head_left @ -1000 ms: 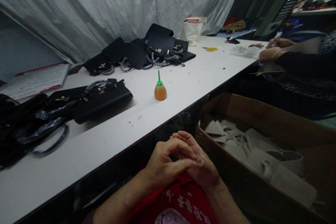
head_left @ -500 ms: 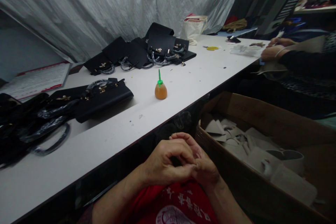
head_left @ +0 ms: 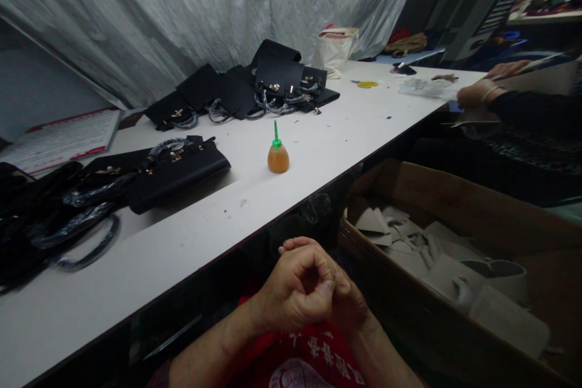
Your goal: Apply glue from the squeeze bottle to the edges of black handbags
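My left hand point(head_left: 295, 288) and my right hand point(head_left: 348, 303) are pressed together in my lap, below the near edge of the white table point(head_left: 191, 236). The left hand's fingers are curled and closed over the right hand, whose fingers are mostly hidden behind it. I cannot see anything held between them. A small amber bottle with a green nozzle point(head_left: 277, 155) stands upright on the table, straight beyond my hands. Black handbags point(head_left: 173, 170) with gold clasps and wrapped handles lie on the table to the left.
More black bags point(head_left: 268, 82) are heaped at the back of the table by a white bag point(head_left: 336, 48). A cardboard box point(head_left: 454, 206) with pale cut pieces stands at my right. A co-worker's hands point(head_left: 477, 94) work at the table's far right end. Yellow scissors point(head_left: 366, 84) lie nearby.
My hands have drawn closer to my body and clenched tighter; the right fingers, earlier spread over the left, are now tucked behind it. The co-worker's hands have shifted.
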Demonstrator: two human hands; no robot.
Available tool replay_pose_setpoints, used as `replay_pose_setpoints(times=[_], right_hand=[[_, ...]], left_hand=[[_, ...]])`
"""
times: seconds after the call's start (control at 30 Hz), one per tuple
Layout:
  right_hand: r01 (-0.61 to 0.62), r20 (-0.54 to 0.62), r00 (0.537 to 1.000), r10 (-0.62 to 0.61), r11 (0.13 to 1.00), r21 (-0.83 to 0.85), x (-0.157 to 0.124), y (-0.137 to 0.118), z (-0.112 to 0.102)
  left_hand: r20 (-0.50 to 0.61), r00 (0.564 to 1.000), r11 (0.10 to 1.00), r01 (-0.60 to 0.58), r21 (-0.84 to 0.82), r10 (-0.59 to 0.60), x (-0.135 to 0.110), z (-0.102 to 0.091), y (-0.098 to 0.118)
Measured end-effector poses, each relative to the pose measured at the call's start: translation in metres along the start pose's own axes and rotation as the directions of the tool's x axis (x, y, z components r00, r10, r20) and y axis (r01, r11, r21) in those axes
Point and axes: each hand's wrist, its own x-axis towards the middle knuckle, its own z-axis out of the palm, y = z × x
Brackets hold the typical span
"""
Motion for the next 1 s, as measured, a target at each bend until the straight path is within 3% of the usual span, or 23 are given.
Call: replay_pose_setpoints(times=[0.17,0.27,0.37,0.5,0.83,1.0], right_hand=[[-0.010,-0.065,0.998,0.008,1.000,-0.020,0.000,-0.007,0.001],[-0.063,-0.080,0.995,0.063,0.998,0.003,-0.001,-0.009,-0.001],[-0.073,-0.041,0.996,0.075,0.996,0.047,-0.001,-0.009,-0.002],[-0.038,0.010,0.999,0.038,0.995,0.093,0.000,-0.008,-0.003],[-0.046,0.004,0.999,0.046,0.996,0.081,-0.001,-0.006,-0.007],[-0.075,0.026,0.997,0.073,0.992,0.097,-0.002,-0.006,-0.005]], left_hand=[[-0.090,0.995,0.985,0.024,-0.171,-0.040,-0.004,0.002,-0.002],[-0.063,0.990,0.956,0.106,-0.275,-0.128,-0.003,0.000,0.003],[-0.012,0.988,0.973,0.147,-0.180,-0.152,0.000,-0.005,0.008],[0.014,0.999,0.999,0.029,-0.028,-0.028,0.006,-0.010,0.012],[0.133,0.991,0.989,-0.019,0.145,-0.001,0.009,-0.017,0.018],[0.245,0.969,0.982,-0.078,0.174,0.033,0.012,-0.023,0.016]])
